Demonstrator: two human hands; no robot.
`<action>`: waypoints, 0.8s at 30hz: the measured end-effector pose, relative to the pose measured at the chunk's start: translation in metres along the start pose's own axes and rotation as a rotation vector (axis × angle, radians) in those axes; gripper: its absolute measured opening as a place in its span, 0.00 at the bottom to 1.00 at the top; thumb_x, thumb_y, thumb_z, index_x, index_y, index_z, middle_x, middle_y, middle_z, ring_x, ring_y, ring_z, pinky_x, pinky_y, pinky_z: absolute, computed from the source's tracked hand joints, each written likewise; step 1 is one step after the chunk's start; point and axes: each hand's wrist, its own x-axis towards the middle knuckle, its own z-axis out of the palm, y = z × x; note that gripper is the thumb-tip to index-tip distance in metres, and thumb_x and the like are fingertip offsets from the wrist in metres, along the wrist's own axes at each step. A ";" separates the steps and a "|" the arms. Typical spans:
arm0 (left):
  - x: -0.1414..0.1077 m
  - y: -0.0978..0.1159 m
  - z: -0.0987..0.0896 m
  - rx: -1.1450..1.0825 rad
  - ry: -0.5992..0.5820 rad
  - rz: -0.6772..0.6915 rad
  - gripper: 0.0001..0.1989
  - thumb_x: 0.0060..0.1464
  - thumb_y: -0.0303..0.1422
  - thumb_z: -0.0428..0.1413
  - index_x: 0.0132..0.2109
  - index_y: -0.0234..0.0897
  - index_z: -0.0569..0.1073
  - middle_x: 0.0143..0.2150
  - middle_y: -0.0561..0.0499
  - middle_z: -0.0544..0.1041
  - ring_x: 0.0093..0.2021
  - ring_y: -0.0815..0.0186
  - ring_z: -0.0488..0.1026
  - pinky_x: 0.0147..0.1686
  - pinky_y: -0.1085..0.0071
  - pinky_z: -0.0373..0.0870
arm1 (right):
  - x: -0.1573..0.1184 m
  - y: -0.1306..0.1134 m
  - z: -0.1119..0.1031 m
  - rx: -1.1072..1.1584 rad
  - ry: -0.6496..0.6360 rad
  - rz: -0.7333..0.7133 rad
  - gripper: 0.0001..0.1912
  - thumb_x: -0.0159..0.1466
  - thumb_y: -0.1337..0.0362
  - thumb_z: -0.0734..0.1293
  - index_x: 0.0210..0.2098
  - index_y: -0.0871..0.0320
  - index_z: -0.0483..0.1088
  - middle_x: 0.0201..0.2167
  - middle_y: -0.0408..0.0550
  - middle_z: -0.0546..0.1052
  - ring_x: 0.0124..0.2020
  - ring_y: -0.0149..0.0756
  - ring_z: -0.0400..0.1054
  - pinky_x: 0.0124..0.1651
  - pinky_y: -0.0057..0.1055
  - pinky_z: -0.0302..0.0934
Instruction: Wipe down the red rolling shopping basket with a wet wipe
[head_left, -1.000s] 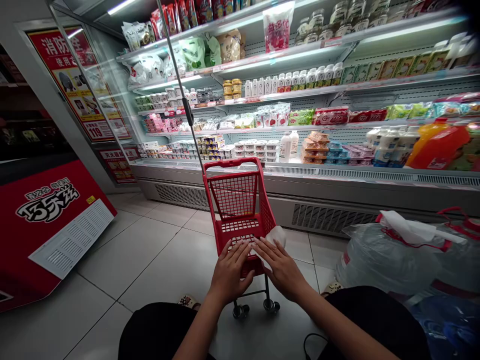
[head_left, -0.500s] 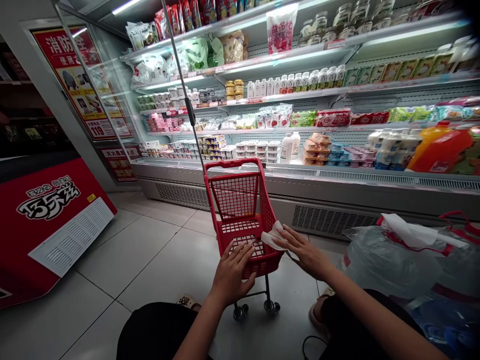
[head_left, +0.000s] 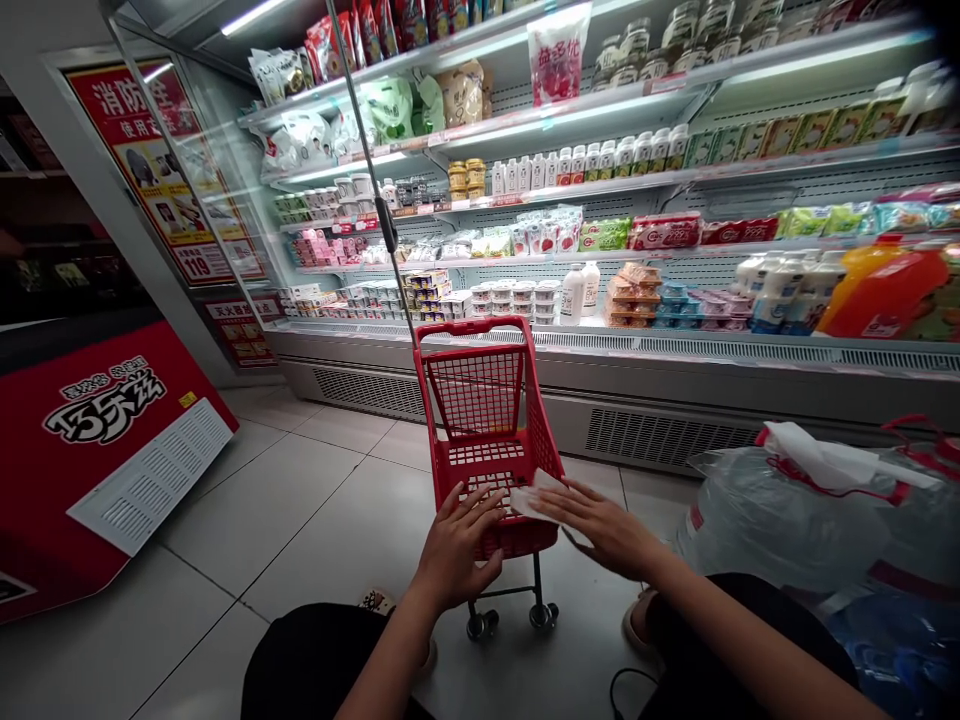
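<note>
A small red shopping cart (head_left: pixel 471 390) with a grid basket stands on the floor in front of me. My right hand (head_left: pixel 592 520) presses a white tissue (head_left: pixel 529 498) against the near right part of the basket's rim, its fingers stretched out over the tissue. At the near left of the basket, my left hand (head_left: pixel 459 548) rests with spread fingers and holds nothing. The fingertips of both hands reach over the near rim, partly covering it.
Behind the cart runs a refrigerated display case (head_left: pixel 510 345) with several stocked shelves. Large water bottles (head_left: pixel 780 510) in plastic wrap stand at right. A red freezer (head_left: pixel 161 440) stands at left. My knees flank the cart, and a black cable (head_left: pixel 616 690) lies on the floor.
My right hand has slid left and down with the tissue, from the basket's right corner onto its near rim. My left hand has shifted slightly left and stays open.
</note>
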 end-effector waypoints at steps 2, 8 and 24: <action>-0.001 0.000 -0.002 -0.015 -0.018 0.004 0.27 0.57 0.33 0.58 0.64 0.44 0.72 0.70 0.52 0.70 0.73 0.54 0.62 0.76 0.46 0.49 | 0.002 0.022 -0.005 -0.004 0.015 -0.013 0.43 0.70 0.73 0.60 0.78 0.46 0.40 0.76 0.41 0.55 0.76 0.34 0.48 0.77 0.46 0.45; -0.009 -0.006 -0.006 -0.005 -0.041 0.019 0.26 0.57 0.32 0.58 0.64 0.45 0.72 0.70 0.53 0.69 0.74 0.55 0.61 0.76 0.46 0.48 | 0.010 0.071 -0.021 -0.164 0.186 0.210 0.38 0.75 0.65 0.56 0.78 0.43 0.34 0.77 0.40 0.51 0.76 0.39 0.50 0.77 0.51 0.44; -0.038 -0.033 -0.025 -0.018 -0.028 -0.010 0.18 0.62 0.35 0.56 0.57 0.51 0.78 0.64 0.56 0.77 0.73 0.55 0.62 0.77 0.44 0.40 | 0.019 -0.031 -0.003 0.223 0.004 -0.001 0.33 0.74 0.67 0.59 0.76 0.43 0.50 0.73 0.40 0.63 0.76 0.36 0.50 0.78 0.48 0.44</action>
